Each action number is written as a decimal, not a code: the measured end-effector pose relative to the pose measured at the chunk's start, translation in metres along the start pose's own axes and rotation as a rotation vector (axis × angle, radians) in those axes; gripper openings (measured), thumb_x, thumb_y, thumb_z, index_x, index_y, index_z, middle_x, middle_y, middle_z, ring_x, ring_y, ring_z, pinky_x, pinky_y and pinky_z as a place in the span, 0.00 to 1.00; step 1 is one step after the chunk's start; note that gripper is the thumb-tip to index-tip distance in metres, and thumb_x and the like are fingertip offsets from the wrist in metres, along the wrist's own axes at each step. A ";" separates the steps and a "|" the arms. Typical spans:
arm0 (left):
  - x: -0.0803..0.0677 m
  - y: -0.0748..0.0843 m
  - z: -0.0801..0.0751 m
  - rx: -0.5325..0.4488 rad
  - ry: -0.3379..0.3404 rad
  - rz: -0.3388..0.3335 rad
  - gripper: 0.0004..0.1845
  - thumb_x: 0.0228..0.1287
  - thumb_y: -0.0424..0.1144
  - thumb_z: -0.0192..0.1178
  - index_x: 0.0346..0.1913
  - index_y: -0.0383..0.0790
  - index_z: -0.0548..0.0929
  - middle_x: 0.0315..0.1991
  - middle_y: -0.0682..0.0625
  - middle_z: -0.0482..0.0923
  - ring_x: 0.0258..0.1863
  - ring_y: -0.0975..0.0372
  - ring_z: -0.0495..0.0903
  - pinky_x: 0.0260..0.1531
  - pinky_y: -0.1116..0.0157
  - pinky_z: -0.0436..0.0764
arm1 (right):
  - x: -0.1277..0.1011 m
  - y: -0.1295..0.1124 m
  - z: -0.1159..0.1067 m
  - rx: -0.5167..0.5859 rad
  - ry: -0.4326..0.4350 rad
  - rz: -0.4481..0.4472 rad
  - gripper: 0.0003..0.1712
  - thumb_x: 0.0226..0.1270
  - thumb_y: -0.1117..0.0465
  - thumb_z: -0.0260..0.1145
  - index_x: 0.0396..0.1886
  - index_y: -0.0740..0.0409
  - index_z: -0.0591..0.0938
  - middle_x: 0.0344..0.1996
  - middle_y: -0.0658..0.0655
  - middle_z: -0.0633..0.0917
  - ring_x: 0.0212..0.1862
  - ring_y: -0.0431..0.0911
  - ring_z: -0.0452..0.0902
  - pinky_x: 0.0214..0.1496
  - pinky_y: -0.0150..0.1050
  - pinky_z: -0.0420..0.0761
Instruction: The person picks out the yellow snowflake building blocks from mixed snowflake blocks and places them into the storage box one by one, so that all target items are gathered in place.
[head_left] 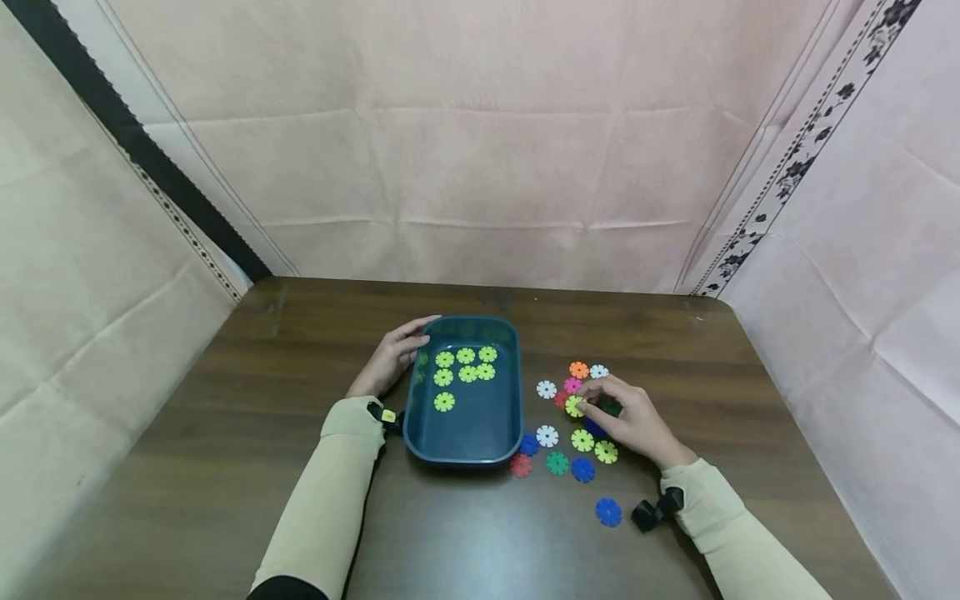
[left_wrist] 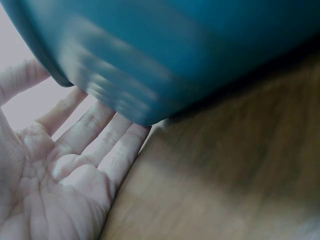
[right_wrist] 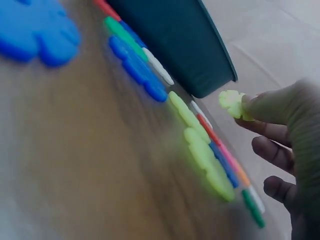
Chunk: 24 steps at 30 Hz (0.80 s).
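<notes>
A: What is the right hand (head_left: 633,421) doing?

B: It pinches a yellow-green disc (head_left: 574,406) between thumb and fingertip, just above the scattered pile of coloured discs (head_left: 570,433) on the wooden table (head_left: 225,467). The right wrist view shows the disc (right_wrist: 232,104) lifted clear of the wood, the other fingers (right_wrist: 272,150) loosely curled below it.

A: And the left hand (head_left: 392,358)?

B: Spread flat, fingers (left_wrist: 95,135) straight against the outer wall of the teal tray (head_left: 465,450), at its far left corner.

A: What lies in the tray?

B: Seven yellow-green discs (head_left: 465,367) on its floor, most of them clustered toward the far end, one nearer the middle.
</notes>
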<state>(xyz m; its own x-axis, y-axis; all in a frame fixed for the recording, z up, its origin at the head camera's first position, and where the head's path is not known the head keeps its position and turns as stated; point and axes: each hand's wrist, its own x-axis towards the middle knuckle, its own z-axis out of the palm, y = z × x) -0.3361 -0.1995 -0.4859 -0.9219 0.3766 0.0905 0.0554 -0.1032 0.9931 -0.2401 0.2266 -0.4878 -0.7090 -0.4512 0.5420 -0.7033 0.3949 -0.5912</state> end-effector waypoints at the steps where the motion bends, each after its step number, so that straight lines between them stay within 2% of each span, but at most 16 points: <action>1: 0.000 0.000 0.000 0.002 -0.001 0.002 0.24 0.78 0.38 0.53 0.73 0.44 0.71 0.67 0.40 0.72 0.61 0.42 0.75 0.52 0.60 0.82 | 0.001 0.001 0.000 -0.002 -0.008 -0.006 0.16 0.58 0.73 0.75 0.44 0.57 0.85 0.38 0.51 0.85 0.38 0.43 0.82 0.37 0.46 0.84; 6: 0.002 0.001 0.001 -0.001 -0.003 0.013 0.24 0.78 0.39 0.53 0.73 0.45 0.72 0.67 0.40 0.72 0.62 0.43 0.74 0.53 0.61 0.81 | 0.017 -0.010 -0.003 0.014 -0.027 -0.076 0.16 0.61 0.71 0.74 0.47 0.52 0.85 0.38 0.46 0.83 0.36 0.39 0.80 0.36 0.37 0.84; 9: 0.002 0.001 0.001 0.001 -0.001 0.008 0.23 0.78 0.39 0.54 0.72 0.45 0.72 0.67 0.41 0.72 0.62 0.44 0.74 0.53 0.61 0.81 | 0.033 -0.025 -0.002 0.042 -0.027 -0.128 0.16 0.61 0.72 0.73 0.47 0.53 0.85 0.37 0.46 0.83 0.35 0.39 0.78 0.32 0.38 0.82; 12: 0.001 0.001 0.000 0.005 0.003 0.001 0.24 0.77 0.40 0.54 0.72 0.45 0.72 0.66 0.42 0.73 0.61 0.45 0.75 0.53 0.60 0.80 | 0.052 -0.040 0.004 0.065 -0.058 -0.171 0.15 0.62 0.71 0.73 0.47 0.54 0.85 0.39 0.47 0.84 0.39 0.40 0.80 0.36 0.42 0.84; 13: 0.001 0.001 0.000 0.010 0.003 0.000 0.24 0.77 0.40 0.55 0.72 0.45 0.72 0.66 0.42 0.73 0.61 0.45 0.75 0.53 0.60 0.80 | 0.059 -0.045 0.008 0.067 -0.076 -0.186 0.15 0.62 0.71 0.73 0.47 0.54 0.85 0.40 0.47 0.84 0.41 0.40 0.81 0.34 0.42 0.84; 18: -0.002 0.000 -0.001 0.012 -0.001 -0.011 0.25 0.77 0.42 0.55 0.73 0.45 0.72 0.66 0.43 0.73 0.62 0.44 0.75 0.54 0.59 0.80 | 0.095 -0.064 0.034 -0.003 -0.262 -0.201 0.09 0.68 0.63 0.71 0.47 0.52 0.86 0.43 0.46 0.85 0.46 0.40 0.80 0.41 0.43 0.84; 21: -0.003 0.000 -0.001 0.012 0.000 -0.009 0.25 0.76 0.43 0.56 0.73 0.45 0.72 0.66 0.44 0.73 0.62 0.44 0.74 0.54 0.59 0.80 | 0.114 -0.068 0.052 -0.088 -0.407 -0.154 0.08 0.71 0.57 0.69 0.47 0.48 0.87 0.42 0.42 0.86 0.47 0.38 0.77 0.44 0.40 0.82; 24: -0.004 -0.001 0.000 0.020 -0.004 -0.005 0.25 0.76 0.44 0.56 0.73 0.45 0.72 0.67 0.44 0.73 0.62 0.46 0.75 0.54 0.59 0.80 | 0.129 -0.068 0.066 -0.165 -0.512 -0.109 0.08 0.72 0.54 0.67 0.47 0.47 0.87 0.42 0.41 0.86 0.46 0.37 0.77 0.46 0.36 0.80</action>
<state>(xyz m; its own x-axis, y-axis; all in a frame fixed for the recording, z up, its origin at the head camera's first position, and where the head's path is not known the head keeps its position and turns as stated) -0.3324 -0.2007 -0.4872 -0.9207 0.3808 0.0855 0.0580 -0.0831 0.9948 -0.2803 0.0890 -0.4176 -0.5441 -0.8121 0.2107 -0.7994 0.4256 -0.4241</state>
